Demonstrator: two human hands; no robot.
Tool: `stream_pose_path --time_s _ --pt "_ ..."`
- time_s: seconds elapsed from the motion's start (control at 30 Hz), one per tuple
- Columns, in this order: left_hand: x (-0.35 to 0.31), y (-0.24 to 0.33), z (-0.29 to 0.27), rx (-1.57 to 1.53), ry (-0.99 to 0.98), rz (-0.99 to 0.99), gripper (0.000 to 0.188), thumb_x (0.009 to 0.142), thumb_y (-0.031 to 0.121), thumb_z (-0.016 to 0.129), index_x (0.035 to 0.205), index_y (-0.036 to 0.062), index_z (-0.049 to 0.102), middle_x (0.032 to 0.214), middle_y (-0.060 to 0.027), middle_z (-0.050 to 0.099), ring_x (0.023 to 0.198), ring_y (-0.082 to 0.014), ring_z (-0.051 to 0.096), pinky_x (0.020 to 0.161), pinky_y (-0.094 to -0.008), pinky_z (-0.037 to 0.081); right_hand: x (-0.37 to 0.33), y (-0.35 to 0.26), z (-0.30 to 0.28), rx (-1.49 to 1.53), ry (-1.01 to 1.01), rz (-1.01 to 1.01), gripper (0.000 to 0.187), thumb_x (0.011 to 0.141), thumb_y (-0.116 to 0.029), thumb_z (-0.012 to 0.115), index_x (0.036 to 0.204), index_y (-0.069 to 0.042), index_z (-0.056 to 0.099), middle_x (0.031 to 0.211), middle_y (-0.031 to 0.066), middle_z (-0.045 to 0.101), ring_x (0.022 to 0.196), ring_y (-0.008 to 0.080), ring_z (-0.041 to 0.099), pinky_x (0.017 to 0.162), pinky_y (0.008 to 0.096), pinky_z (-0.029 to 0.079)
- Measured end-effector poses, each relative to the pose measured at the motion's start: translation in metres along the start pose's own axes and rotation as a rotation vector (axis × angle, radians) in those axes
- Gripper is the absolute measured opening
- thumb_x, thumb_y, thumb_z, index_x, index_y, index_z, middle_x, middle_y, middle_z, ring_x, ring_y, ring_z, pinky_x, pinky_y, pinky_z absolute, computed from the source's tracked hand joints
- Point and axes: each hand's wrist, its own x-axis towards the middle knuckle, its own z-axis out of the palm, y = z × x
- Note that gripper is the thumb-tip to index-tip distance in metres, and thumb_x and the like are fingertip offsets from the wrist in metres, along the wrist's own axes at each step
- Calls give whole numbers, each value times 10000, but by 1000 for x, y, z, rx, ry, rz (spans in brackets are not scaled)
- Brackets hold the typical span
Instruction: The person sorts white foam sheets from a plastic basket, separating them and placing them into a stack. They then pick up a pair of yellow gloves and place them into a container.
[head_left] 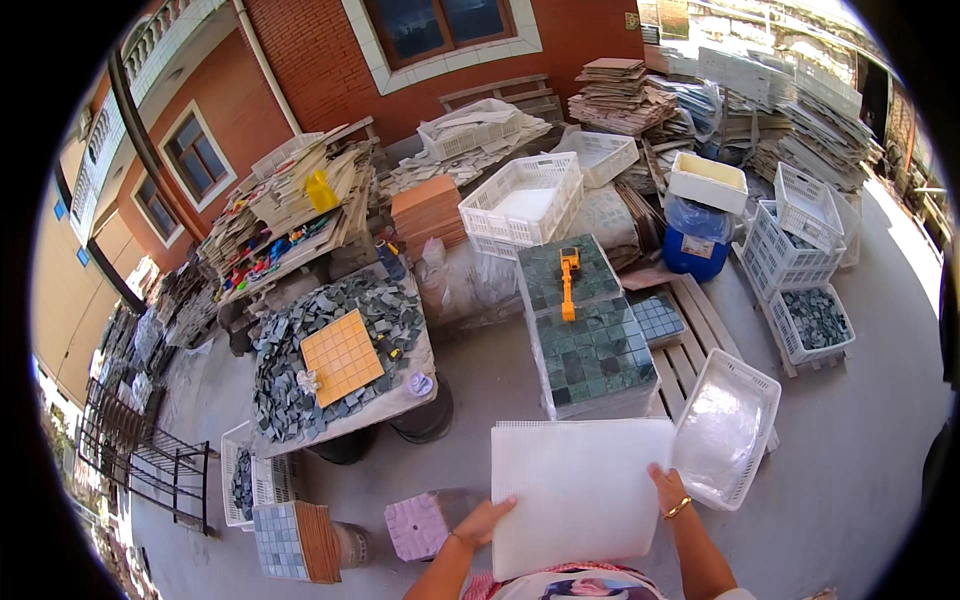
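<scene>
Between my two hands is a broad white sheet with a fine grid texture (580,495), perhaps a thin stack; its edges look layered. My left hand (486,521) grips its left edge, the thumb on top. On the opposite side my right hand (669,490), with a gold bracelet at the wrist, pinches the right edge. Just beyond the sheet stands a stack of dark green tile sheets (590,350). An orange toy excavator (568,285) lies on top of it. A white plastic crate (728,430) sits beside my right hand.
At left, a table (425,340) bears loose grey-green tile pieces and an orange gridded tray (342,357). A purple stool (418,527) and a stack of tile sheets (290,541) stand low on the left. Further off are a blue drum (697,243) and crates (525,200).
</scene>
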Motion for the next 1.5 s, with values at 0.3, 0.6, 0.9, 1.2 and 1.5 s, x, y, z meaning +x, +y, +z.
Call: stream_pose_path --time_s 0.3,0.6,0.9,1.2,1.5 --pt "19 31 -116 -112 6 174 379 801 66 576 1142 -46 453 1098 -124 528 968 -202 535 846 -323 437 43 -85 114 85 -473 -146 432 670 -45 674 1069 24 522 971 94 595 875 182 561 759 309 454" --pt "34 123 -250 -334 130 159 337 779 23 575 1094 -47 480 1021 -129 562 903 -231 567 783 -354 475 103 -223 289 -93 -627 34 337 692 -43 670 984 72 547 912 116 608 815 192 580 746 310 459" --pt "67 128 -311 -280 146 110 354 741 -17 588 1079 -63 495 991 -140 573 844 -241 586 734 -347 490 150 -137 340 -451 -610 -32 463 708 -261 682 1029 51 564 987 138 606 899 211 560 801 310 423" --pt "185 259 -196 225 29 266 334 739 28 625 1053 -28 525 957 -91 595 849 -171 575 767 -297 463 186 -209 224 73 -125 -197 293 709 -97 657 958 45 592 888 104 625 787 163 587 701 300 461" --pt "327 317 -40 619 -430 557 225 771 89 618 979 6 594 908 -46 616 832 -105 545 745 -257 436 211 -172 96 216 382 -309 238 704 -42 642 932 1 591 894 73 608 834 164 561 760 296 448"
